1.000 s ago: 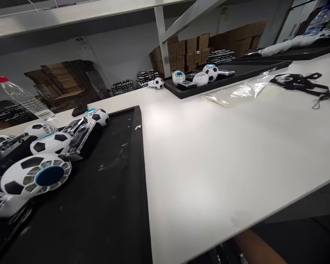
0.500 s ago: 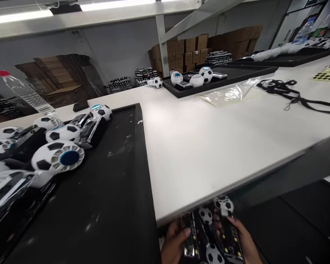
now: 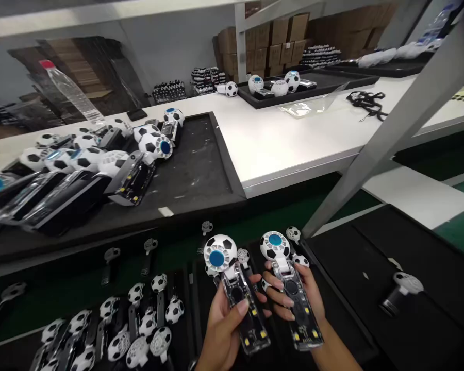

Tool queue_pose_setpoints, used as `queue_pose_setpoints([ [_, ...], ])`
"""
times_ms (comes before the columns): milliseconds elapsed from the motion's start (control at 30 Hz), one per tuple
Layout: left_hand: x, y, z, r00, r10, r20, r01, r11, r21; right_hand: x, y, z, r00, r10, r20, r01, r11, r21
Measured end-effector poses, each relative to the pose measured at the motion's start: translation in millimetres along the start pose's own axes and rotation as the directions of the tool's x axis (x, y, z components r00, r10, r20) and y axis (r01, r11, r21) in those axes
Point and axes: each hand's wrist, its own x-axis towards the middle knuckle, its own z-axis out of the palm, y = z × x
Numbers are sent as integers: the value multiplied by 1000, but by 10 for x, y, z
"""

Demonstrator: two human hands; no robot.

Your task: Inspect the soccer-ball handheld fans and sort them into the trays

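My left hand (image 3: 224, 330) is closed round a hand-held fan (image 3: 232, 288) with a football-patterned head, a blue centre and a clear handle. A second fan of the same kind (image 3: 290, 283) sits in my right hand (image 3: 297, 299), fingers wrapped over its clear handle. Both are held side by side, heads pointing away from me, above a low black tray (image 3: 348, 288). Small football-patterned parts (image 3: 139, 324) lie in rows on the lower tray to the left.
A black tray (image 3: 201, 170) on the white table (image 3: 286, 144) holds several finished fans and clear-handled units. A plastic bottle (image 3: 67, 93) stands behind it. A grey diagonal strut (image 3: 390, 123) crosses at right. A loose fan part (image 3: 402, 288) lies right. Far tray, cartons, black cords behind.
The view has dropped from the table top to below its edge. My hands, first hidden, then low at the frame bottom, now hold the two fans up in full view.
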Motion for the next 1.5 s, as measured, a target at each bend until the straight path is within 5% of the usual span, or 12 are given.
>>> queue_pose_setpoints([
  [167, -337, -12, -66, 1000, -4, 10, 5, 992, -130, -220, 206, 264, 994, -19, -104, 13, 998, -63],
  [300, -472, -48, -161, 986, -116, 120, 143, 958, -250, -393, 351, 484, 971, -5, -240, -14, 997, -80],
  [400, -550, -131, -236, 958, -159, 240, 242, 896, -372, -516, 457, 506, 973, 56, -224, -72, 995, -63],
  [533, -625, -225, -294, 947, -43, 318, 206, 841, -500, -591, 571, 400, 989, -9, -149, 12, 1000, 17],
  [733, -734, -82, -331, 996, -55, 75, 75, 952, -296, -531, 591, 480, 896, 13, -444, -127, 965, -228],
  [867, -789, 35, -419, 990, -85, -110, 54, 963, -264, -558, 548, 541, 836, -34, -548, -169, 934, -315],
  [1100, -768, 21, -514, 974, -175, -144, 128, 949, -287, -578, 614, 494, 847, -5, -531, -258, 871, -418],
  [1267, -684, -106, -517, 991, -104, -87, 84, 975, -205, -562, 621, 384, 892, -6, -453, -267, 802, -535],
  [1367, -525, -251, -576, 991, -73, -113, 55, 986, -156, -587, 530, 68, 882, -85, -464, -302, 653, -694],
  [1500, -187, -511, -696, 976, -108, -187, 100, 994, -52, -732, 262, -669, 805, -431, -409, -416, 83, -906],
])
